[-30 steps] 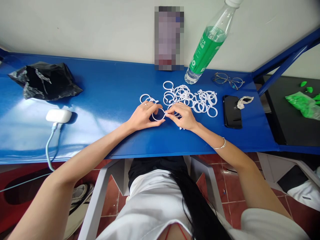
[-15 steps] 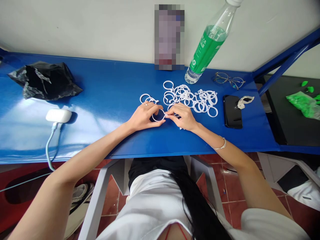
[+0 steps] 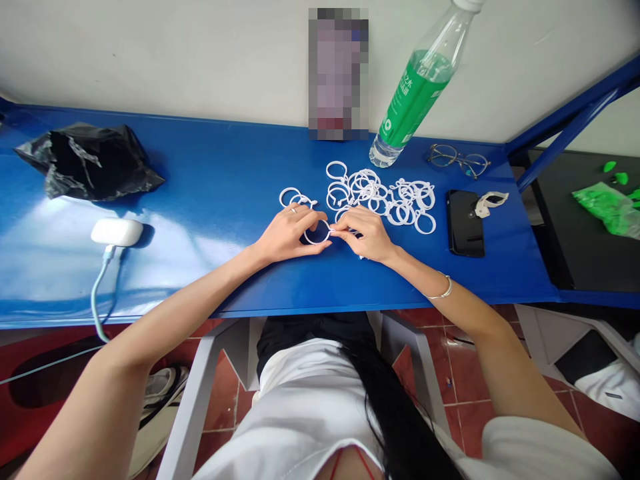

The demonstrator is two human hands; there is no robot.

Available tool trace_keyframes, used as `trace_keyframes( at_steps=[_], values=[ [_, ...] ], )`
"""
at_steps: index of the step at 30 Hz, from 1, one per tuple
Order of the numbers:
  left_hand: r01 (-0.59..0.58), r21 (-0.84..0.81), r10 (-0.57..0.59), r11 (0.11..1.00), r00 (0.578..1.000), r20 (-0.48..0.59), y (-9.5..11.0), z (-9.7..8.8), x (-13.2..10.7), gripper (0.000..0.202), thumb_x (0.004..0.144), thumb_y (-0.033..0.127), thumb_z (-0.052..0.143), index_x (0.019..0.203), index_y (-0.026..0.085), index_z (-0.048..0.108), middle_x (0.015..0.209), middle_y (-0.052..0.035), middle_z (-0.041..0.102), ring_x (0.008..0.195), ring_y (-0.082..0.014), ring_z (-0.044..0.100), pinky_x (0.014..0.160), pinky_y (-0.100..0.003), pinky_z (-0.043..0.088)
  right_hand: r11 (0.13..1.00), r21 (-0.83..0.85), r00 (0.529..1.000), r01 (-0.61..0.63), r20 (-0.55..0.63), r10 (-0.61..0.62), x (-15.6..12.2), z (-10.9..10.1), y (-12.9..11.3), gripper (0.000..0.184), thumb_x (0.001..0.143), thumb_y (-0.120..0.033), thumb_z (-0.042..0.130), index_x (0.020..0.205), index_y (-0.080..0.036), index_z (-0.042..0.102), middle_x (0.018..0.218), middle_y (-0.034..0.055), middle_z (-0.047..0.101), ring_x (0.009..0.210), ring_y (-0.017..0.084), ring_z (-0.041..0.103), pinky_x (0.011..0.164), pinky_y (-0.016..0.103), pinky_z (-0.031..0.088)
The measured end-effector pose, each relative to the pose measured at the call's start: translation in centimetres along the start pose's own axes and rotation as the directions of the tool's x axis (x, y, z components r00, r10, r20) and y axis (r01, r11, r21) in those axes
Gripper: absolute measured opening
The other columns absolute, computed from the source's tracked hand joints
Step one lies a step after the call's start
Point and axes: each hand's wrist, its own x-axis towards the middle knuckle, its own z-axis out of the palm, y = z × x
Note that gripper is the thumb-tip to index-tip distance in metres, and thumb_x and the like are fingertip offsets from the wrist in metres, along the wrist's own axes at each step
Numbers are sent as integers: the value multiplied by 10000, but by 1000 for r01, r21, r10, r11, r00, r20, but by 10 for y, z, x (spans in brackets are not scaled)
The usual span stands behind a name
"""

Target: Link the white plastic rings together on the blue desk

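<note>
My left hand (image 3: 290, 233) curls its thumb and fingers around a white plastic curtain ring (image 3: 329, 233), gripping it from the left. At the ring's right side, where its small eyelet end sits, my right hand (image 3: 369, 233) pinches with thumb and forefinger. Fingertips cover that small part, so its detail is hidden. Behind both hands lies a loose pile of similar white rings (image 3: 370, 190), several of them overlapping. A smaller group of white rings (image 3: 303, 199) rests just beyond my left hand. Part of a small white piece (image 3: 362, 257) shows under my right hand.
The blue table (image 3: 210, 173) also holds a black plastic bag (image 3: 90, 163), a white charging case (image 3: 117, 231) with a cable, a green-labelled bottle (image 3: 415, 93), glasses (image 3: 459, 160) and a black phone (image 3: 465, 227). A blurred upright object (image 3: 339, 73) leans by the wall.
Hardly anything differs. Both hands keep the same hold on the ring, with only a very slight shift of the fingers, and the pile lies as before.
</note>
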Motion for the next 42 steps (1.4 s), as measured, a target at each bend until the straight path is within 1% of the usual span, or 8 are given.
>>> trace_keyframes(
  at_steps=[4,9,15,18,26,33,38,42],
  values=[
    [28,8,-28,1000,1000,9,-1,0,0,337,856,483,572,1002,180,579,699,1,586,678,-157,568,749,-310,475,999,-1,999,-32,5,32,0,0,-1,221,935,-318,554,762,-192,612,692,19,659,654,157,593,663,315,432],
    [60,17,-60,998,998,6,-2,0,0,383,866,498,553,1064,170,573,729,-10,604,717,-170,597,764,-326,477,999,-17,999,-39,-35,39,2,-1,-3,181,930,-327,557,829,-196,631,671,11,645,644,160,593,680,321,446],
    [37,30,-36,999,999,-29,-3,1,-1,428,859,491,576,1118,151,562,743,-16,617,723,-174,606,768,-325,476,999,-25,995,-47,-87,45,3,-3,-5,153,924,-321,566,867,-203,645,676,12,663,649,163,619,686,326,473],
    [57,19,-57,998,998,-32,-4,1,-1,427,854,491,581,1123,160,567,744,-15,617,737,-177,609,774,-321,476,999,-18,994,-39,-102,37,3,-3,-6,143,925,-309,565,876,-201,645,678,10,662,647,158,618,686,323,476],
    [64,19,-63,998,998,-23,-4,2,-1,420,866,516,569,1097,166,573,726,-7,603,710,-167,595,764,-311,470,997,-28,995,-74,-70,72,3,-3,-5,170,937,-327,531,886,-205,638,694,12,663,661,159,613,698,332,480],
    [51,49,-51,997,999,-10,-5,4,-3,444,875,534,552,1109,157,565,721,-2,596,696,-156,583,782,-308,471,1000,-14,996,-19,-83,18,4,-3,-6,113,919,-256,536,907,-194,629,700,6,651,656,151,601,682,311,475],
    [40,55,-39,998,999,-19,-4,3,-3,431,876,529,554,1093,156,567,711,-2,591,687,-154,577,768,-304,468,999,-21,997,-50,-52,49,3,-3,-6,118,919,-261,519,927,-202,621,718,7,648,673,157,601,701,322,476],
    [37,55,-36,998,999,-21,-4,3,-2,425,877,525,555,1082,154,566,707,-1,591,672,-151,571,756,-302,465,1000,-19,997,-22,-78,21,3,-3,-6,89,908,-234,535,912,-198,617,711,4,649,662,149,601,690,307,478]
  ],
)
